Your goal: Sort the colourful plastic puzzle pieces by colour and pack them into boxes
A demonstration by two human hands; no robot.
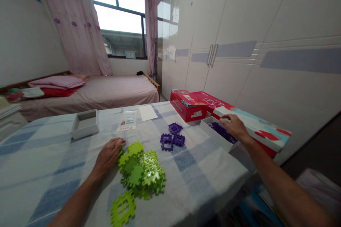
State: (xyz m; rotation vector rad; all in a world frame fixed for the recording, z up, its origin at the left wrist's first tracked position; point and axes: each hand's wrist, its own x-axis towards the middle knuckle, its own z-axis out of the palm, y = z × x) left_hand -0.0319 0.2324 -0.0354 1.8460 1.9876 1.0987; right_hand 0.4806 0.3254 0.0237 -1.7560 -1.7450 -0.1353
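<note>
On the table, my left hand (109, 153) rests against the left edge of a pile of lime-green interlocking plastic pieces (135, 170), its fingers loosely bent and holding nothing I can see. One green square piece with a windowed middle (123, 208) lies apart, nearer to me. My right hand (236, 126) is over an open white box (210, 130) of dark purple pieces (222, 132). Its fingers are slightly apart above the box's contents, with no piece visible between them. Several purple notched pieces (173, 138) lie in a small group between my hands.
A shallow grey-white box (85, 124) stands at the table's far left. Beyond the purple pieces lie a printed packet (127, 120) and a white card (148, 112). A red box (189, 108) and a white patterned box lid (255, 124) border the right side, near the wardrobe (202, 74).
</note>
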